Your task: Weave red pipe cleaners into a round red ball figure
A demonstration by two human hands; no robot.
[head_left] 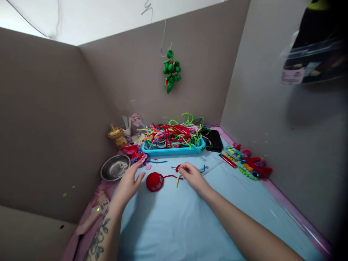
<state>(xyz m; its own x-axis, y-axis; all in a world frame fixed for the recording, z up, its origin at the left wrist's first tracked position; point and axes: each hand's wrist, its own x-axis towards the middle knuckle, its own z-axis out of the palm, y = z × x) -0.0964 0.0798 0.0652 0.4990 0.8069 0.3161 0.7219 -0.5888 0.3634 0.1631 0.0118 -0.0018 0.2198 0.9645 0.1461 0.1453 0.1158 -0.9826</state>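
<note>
My left hand (133,179) is open, with the thumb apart from the fingers. Its fingertips are close to a pile of purple and red crocheted pieces (138,156). A round red crocheted piece (154,181) with grey patches lies between my hands, and a red yarn tail (174,176) runs from it to the right. My right hand (191,174) is closed in a pinch. At its fingertips show a small red bit (177,168), a thin silvery tip (173,168) and a pale yellow yarn strand (178,180). What the fingers grip is too small to make out.
A blue tray (174,151) heaped with colourful yarn strands stands at the back. A metal bowl (104,173) sits left, by a glue gun (89,221). At right lie a red-handled tool (228,160) and crocheted pieces (252,166). A green crocheted ornament (172,70) hangs above.
</note>
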